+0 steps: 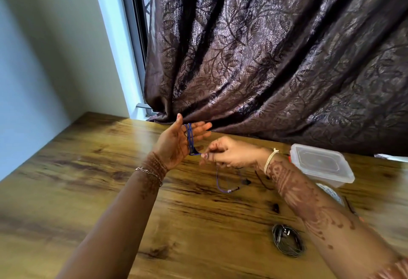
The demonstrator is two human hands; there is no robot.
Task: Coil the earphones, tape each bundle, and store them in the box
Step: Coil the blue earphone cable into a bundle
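A person's two bare forearms reach out over a wooden table (88, 168). The left hand (178, 144) is raised with its palm turned toward the right hand, fingers straight and relaxed. Several turns of the blue earphones (190, 137) are wound around those fingers.

The right hand (229, 153) sits just beside the heel of the left hand. Its thumb and forefinger are pinched tight on the same blue cord where it leaves the coil. Below that pinch, the loose end of the cord hangs down to the tabletop and curves into a loop ending in a small plug.

Further toward the person from the pinch and off to the right, beside the right forearm, a coil of black earphones (288, 242) lies flat on the table. Whether it is taped cannot be seen. To the right of the pinch, past the right wrist, stands a clear plastic box (320, 164) with its lid on. Between the pinch and the box, a thin dark cord (260, 179) lies on the wood, too blurred to identify.

A silver chain bracelet (149, 172) circles the left wrist and a pale band (270, 160) circles the right. Beyond the grip, a dark leaf-patterned curtain (265, 58) hangs down to the table's far edge.
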